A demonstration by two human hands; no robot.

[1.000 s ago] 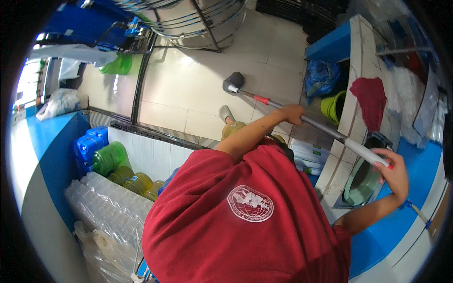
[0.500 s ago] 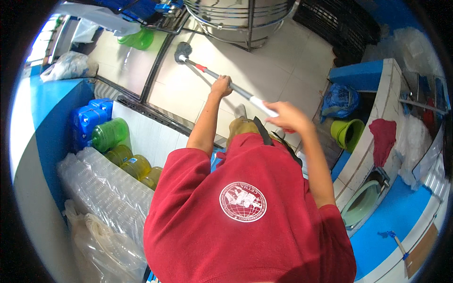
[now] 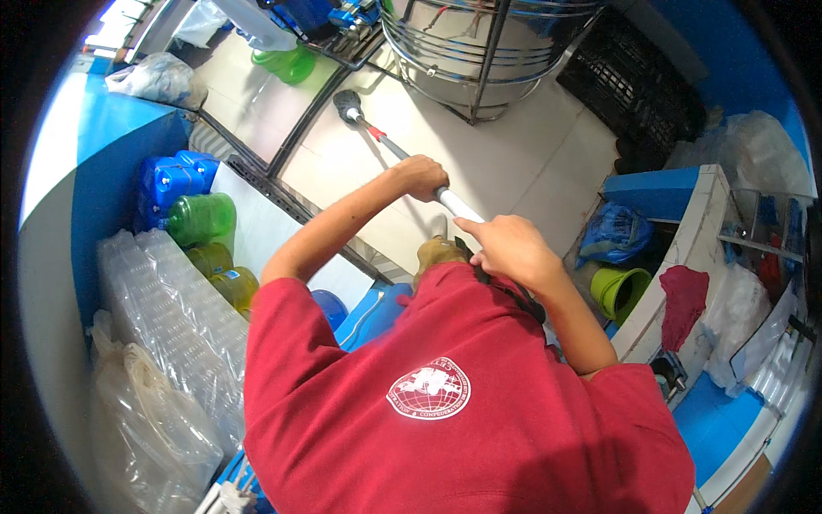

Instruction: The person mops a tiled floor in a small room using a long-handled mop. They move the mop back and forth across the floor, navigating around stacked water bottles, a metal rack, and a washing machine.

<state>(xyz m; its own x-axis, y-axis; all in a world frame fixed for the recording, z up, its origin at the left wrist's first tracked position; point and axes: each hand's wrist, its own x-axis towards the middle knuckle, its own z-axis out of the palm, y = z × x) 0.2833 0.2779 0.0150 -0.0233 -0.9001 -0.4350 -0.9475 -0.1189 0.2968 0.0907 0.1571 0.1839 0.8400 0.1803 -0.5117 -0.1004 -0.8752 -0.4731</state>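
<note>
I hold a long-handled mop [image 3: 396, 149] in both hands, its pole slanting from the upper left toward my body. Its dark grey shaggy head [image 3: 346, 103] rests on the tiled floor beside a black metal frame. My left hand [image 3: 421, 178] is wrapped round the grey-and-white pole at mid-length. Nearer my body, my right hand [image 3: 510, 246] closes round the white end of the pole, thumb side forward. A red collar shows close to the mop head. The very end of the pole is hidden by my right hand.
Ahead stands a round metal rack [image 3: 479, 77], with black crates [image 3: 634, 77] to its right. Green bottles [image 3: 202, 218], blue containers [image 3: 167, 184] and clear plastic wrap [image 3: 171, 308] fill the left. A lime-green bucket [image 3: 618, 293] and a tiled ledge [image 3: 676, 265] lie right.
The view has shifted, so the surroundings sit lower in it. My left hand has slid back along the pole, nearer my right hand, with its elbow swung outward. Both hands keep holding the mop.
</note>
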